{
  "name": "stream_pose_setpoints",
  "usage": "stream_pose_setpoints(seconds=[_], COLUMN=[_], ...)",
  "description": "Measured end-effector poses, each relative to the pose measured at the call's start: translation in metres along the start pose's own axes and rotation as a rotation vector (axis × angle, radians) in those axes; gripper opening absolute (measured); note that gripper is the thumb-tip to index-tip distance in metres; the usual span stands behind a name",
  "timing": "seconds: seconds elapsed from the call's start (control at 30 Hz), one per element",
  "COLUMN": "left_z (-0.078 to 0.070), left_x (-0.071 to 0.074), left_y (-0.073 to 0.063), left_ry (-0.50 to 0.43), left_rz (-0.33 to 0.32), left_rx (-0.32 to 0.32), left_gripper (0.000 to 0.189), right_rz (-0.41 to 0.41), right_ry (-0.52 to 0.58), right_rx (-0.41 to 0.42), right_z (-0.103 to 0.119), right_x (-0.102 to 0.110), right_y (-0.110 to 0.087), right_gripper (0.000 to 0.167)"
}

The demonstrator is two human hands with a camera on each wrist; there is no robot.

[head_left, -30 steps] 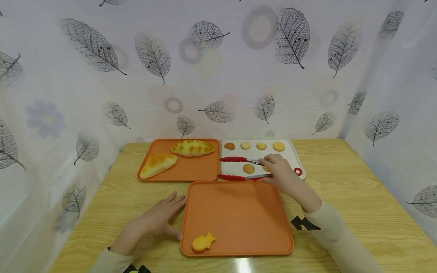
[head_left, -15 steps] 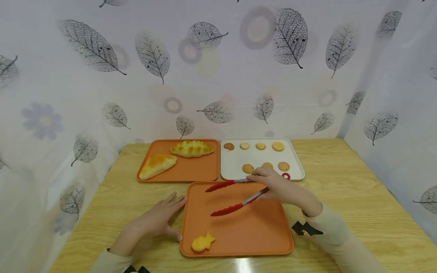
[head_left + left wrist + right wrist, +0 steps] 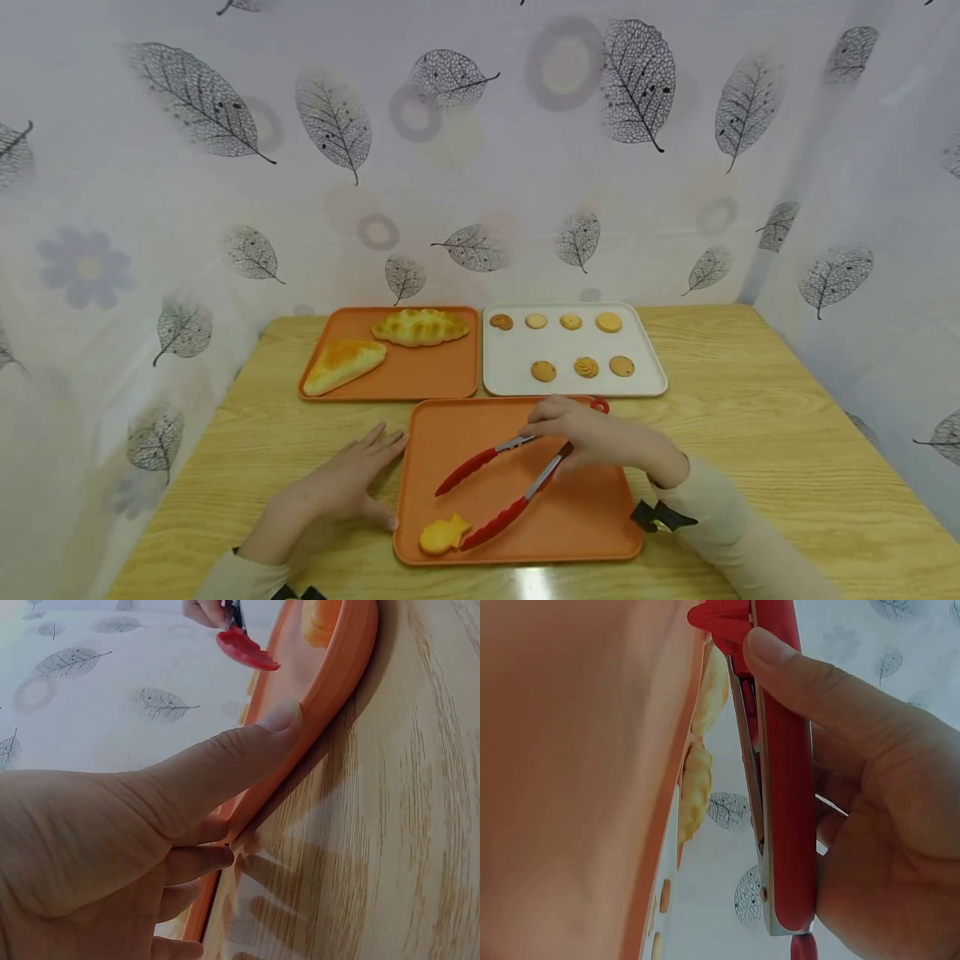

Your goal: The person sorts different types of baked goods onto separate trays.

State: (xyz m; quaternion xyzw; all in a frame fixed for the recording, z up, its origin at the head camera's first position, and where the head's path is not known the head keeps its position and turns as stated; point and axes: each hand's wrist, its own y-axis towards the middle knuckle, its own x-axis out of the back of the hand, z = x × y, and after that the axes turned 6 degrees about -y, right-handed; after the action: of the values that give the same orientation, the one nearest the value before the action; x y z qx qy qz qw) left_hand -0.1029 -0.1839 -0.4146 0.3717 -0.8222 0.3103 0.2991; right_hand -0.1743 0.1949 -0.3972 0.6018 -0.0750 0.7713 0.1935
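My right hand (image 3: 600, 435) grips a pair of tongs (image 3: 501, 518) with red-covered arms over the front orange tray (image 3: 570, 546). The tongs' arms are spread apart, and one red tip reaches close beside a yellow fish-shaped piece (image 3: 441, 536) at the tray's near left corner. In the right wrist view the thumb lies along the red handle of the tongs (image 3: 789, 795). At the tray's left edge is my left hand (image 3: 345, 479), its fingers extended. The left wrist view has the left thumb (image 3: 247, 746) touching the orange rim.
Behind stands another orange tray (image 3: 420, 379) with a triangular pastry (image 3: 345, 367) and a braided bread (image 3: 422, 327). A white tray (image 3: 645, 358) beside it carries several cookies (image 3: 586, 367). Wooden tabletop (image 3: 757, 417) extends to the right; a leaf-patterned curtain (image 3: 510, 183) hangs behind.
My right hand has brought the tongs from over the white tray toward me and left, down to the fish-shaped piece. The tongs' arms have spread wider. The left hand has stayed in place.
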Motion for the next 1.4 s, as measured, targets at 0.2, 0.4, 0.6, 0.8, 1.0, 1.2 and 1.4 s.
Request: stream_pose_setpoints(seconds=[0.2,0.4,0.6,0.8,1.0,1.2,1.4], left_z=[0.000,0.001,0.002,0.001,-0.001,-0.002,-0.002], left_x=[-0.001,-0.002,-0.003,-0.002,-0.001,0.000,0.000], left_y=[-0.001,-0.001,-0.001,-0.001,-0.001,-0.001,-0.001], left_ry=[0.007,0.010,0.011,0.006,0.011,0.013,0.014], left_rz=[-0.002,-0.008,-0.011,-0.007,-0.001,0.005,0.007], left_rx=[0.000,-0.009,-0.010,-0.011,-0.003,0.003,0.002], left_gripper=[0.114,0.114,0.114,0.113,0.113,0.113,0.113], right_rz=[0.015,0.046,0.050,0.018,-0.058,-0.104,-0.171], right_ry=[0.009,-0.006,-0.021,-0.047,-0.097,-0.118,-0.155], right_rx=[-0.005,-0.009,-0.009,0.008,0.000,-0.034,-0.047], right_z=[0.006,0.012,0.018,0.018,0.010,-0.001,-0.015], right_x=[-0.007,-0.012,-0.011,-0.008,-0.002,0.008,0.016], right_y=[0.003,0.009,0.012,0.011,0.006,-0.001,-0.007], right_gripper=[0.049,0.048,0.043,0.038,0.037,0.039,0.040])
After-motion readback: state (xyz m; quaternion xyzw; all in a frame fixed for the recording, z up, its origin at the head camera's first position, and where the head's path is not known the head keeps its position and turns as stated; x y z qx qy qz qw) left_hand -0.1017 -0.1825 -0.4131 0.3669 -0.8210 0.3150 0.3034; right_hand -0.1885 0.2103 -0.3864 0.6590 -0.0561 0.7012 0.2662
